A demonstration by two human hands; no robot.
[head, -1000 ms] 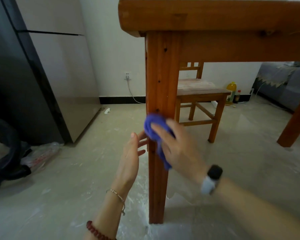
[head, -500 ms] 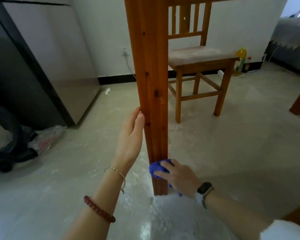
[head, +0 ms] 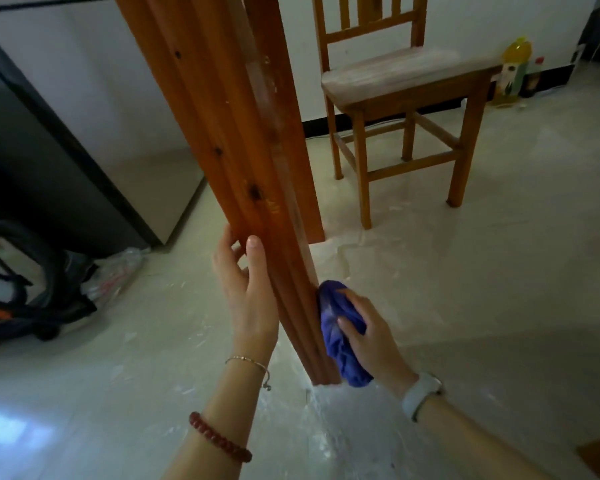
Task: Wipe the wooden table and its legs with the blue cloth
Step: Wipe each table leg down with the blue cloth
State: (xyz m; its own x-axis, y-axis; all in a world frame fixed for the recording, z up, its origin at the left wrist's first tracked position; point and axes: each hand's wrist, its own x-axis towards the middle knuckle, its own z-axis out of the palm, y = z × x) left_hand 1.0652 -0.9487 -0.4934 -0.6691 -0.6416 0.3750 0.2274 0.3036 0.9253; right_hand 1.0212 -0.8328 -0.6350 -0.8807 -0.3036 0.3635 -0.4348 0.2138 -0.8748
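1. The right hand [head: 368, 327] grips the bunched blue cloth [head: 338, 336] and presses it to the right face of the table leg [head: 243, 174], low down, just above the foot where the leg meets the floor [head: 465, 271].
2. The left hand [head: 246, 292] braces the opposite side of the leg; the thumb lies straight along the near edge, while the fingers go behind the wood, so how they lie cannot be told.
3. To do this stroke well, the person should likely keep the cloth flat against the wood, run it along the grain right to the foot, then wrap round to the grooved near face, where dust probably collects.
4. The bracing hand looks useful: it lets the wiping hand push firmly without the leg shifting.
5. Count, task things: one cloth, one table leg in view; the tabletop is out of frame.
6. Count, hands: two, with two bracelets [head: 219, 438] on the left wrist and one watch [head: 421, 393] on the right.
7. Count, the rest: one chair [head: 402, 84] beyond the leg, two bottles [head: 513, 71] by the back wall, one fridge [head: 94, 140] at the left.
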